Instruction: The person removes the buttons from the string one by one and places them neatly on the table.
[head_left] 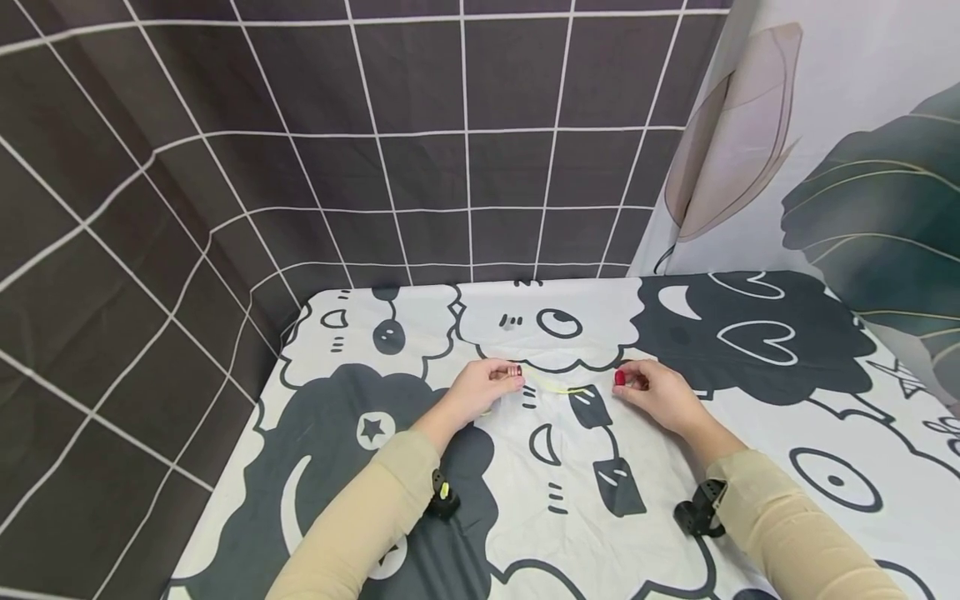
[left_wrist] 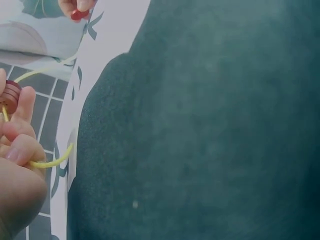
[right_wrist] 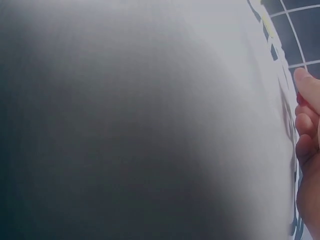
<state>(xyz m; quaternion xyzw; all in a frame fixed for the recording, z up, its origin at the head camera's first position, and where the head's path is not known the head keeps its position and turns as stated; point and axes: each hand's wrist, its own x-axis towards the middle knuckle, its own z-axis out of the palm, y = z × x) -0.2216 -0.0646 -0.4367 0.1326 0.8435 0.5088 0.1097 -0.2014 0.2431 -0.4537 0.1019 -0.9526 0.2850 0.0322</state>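
Observation:
My left hand [head_left: 480, 392] pinches a red-striped wooden bead [left_wrist: 11, 96] between thumb and fingers. A yellow string [head_left: 551, 385] passes through the bead; one part trails toward the right, another loops out below the fingers in the left wrist view. Apart from it on the right, my right hand [head_left: 662, 397] grips a small red bead [head_left: 619, 377] at its fingertips. In the right wrist view only the edge of that bead [right_wrist: 300, 99] shows, mostly hidden by the thumb. Both hands are over the patterned cloth, facing each other.
A black, white and grey cartoon-print cloth [head_left: 570, 533] covers the surface below. Dark grid-patterned fabric [head_left: 420, 167] hangs behind and to the left. A leaf-print curtain [head_left: 840, 183] hangs at the right. Black wrist cameras [head_left: 699, 510] are strapped over the beige sleeves.

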